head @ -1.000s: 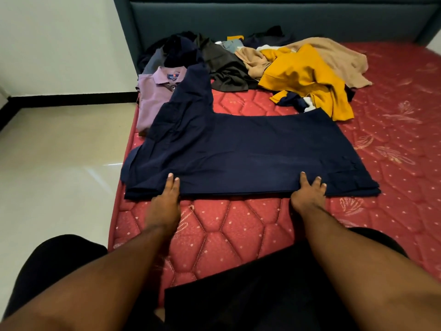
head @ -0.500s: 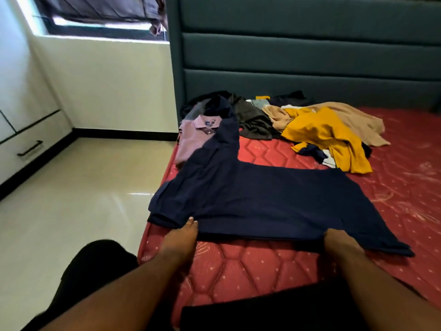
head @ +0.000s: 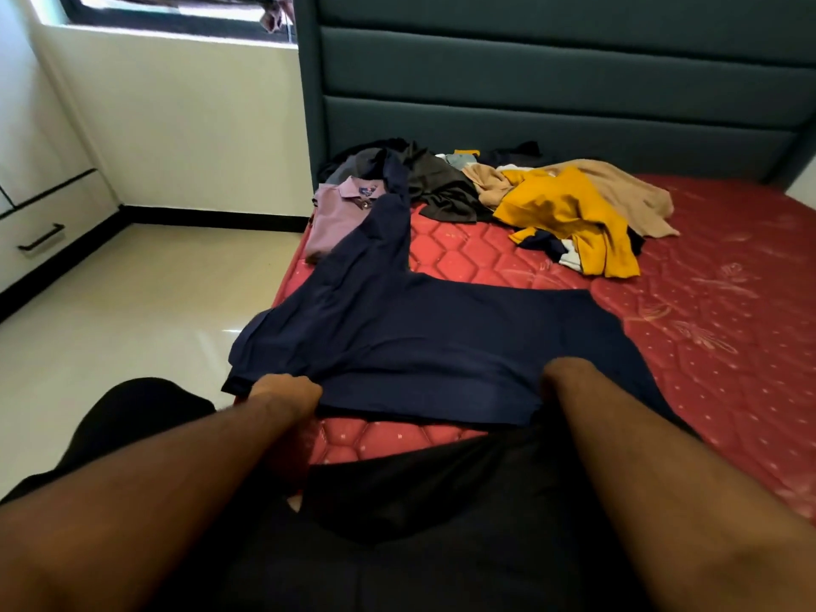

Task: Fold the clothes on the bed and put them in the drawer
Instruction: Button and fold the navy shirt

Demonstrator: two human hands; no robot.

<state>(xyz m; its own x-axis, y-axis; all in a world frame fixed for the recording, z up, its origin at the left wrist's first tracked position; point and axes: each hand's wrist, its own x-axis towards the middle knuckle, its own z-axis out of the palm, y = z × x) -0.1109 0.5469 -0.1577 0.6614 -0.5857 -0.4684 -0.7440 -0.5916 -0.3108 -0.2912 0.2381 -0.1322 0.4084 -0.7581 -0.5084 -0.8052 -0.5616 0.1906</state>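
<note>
Both hands have pulled the near edge of the navy garment (head: 441,346) up and toward the person since the earlier frame, and the cloth now bunches there. Left hand (head: 287,390) grips this edge with the fingers curled round the cloth. Right hand (head: 567,375) is at the same edge, but its fingers are hidden under the cloth, so I cannot tell how they stand. Beyond the fingers the garment lies spread on the red bed (head: 728,324). Farther from them lie a lilac polo shirt (head: 340,214), a yellow garment (head: 569,214) and a beige garment (head: 636,192). Far left of the fingers is a white drawer (head: 48,231).
</note>
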